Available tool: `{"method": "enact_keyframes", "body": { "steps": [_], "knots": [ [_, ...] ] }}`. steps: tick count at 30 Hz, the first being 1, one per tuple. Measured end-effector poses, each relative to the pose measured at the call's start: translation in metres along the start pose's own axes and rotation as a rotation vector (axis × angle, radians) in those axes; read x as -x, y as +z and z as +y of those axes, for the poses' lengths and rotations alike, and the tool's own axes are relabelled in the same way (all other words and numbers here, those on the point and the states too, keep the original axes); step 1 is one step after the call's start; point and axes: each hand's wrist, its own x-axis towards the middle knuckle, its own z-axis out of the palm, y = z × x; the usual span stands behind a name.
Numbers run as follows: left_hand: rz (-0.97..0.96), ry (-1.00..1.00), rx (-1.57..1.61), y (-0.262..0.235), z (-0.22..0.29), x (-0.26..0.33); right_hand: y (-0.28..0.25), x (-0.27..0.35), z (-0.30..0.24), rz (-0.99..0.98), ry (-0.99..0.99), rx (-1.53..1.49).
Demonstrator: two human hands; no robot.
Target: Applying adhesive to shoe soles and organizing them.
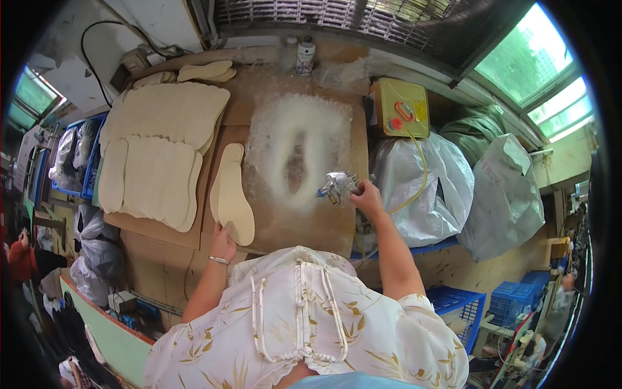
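Note:
My right hand (367, 197) grips a metal spray gun (338, 187), its blue-tipped nozzle pointing left over the cardboard. Below that nozzle spreads a whitish, crusted overspray patch (265, 123) with a brown sole-shaped gap in its middle. My left hand (223, 240) has its fingers on the near end of a cream insole (234, 206), pinching its edge. A second insole (218, 185) lies partly underneath, just left of it. Farther left, overlapping rows of insoles (159, 175) cover the cardboard.
A yellow can (403, 107) with a hose (424, 170) stands at right, beside a white plastic bag (427, 194) and a grey sack (505, 194). A spray can (305, 57) stands at the back. Blue crates (512, 303) sit lower right. Another person (29, 259) is at far left.

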Motion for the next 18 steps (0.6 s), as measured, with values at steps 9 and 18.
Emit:
{"method": "enact_keyframes", "body": {
  "steps": [9, 18],
  "knots": [
    [-0.258, -0.136, 0.123, 0.109, 0.016, -0.061, -0.105, 0.09, -0.096, -0.049, 0.34, -0.86],
    [-0.242, -0.235, 0.026, 0.163, -0.049, -0.135, -0.066, 0.185, -0.122, 0.029, 0.594, -0.991]
  ]
}}
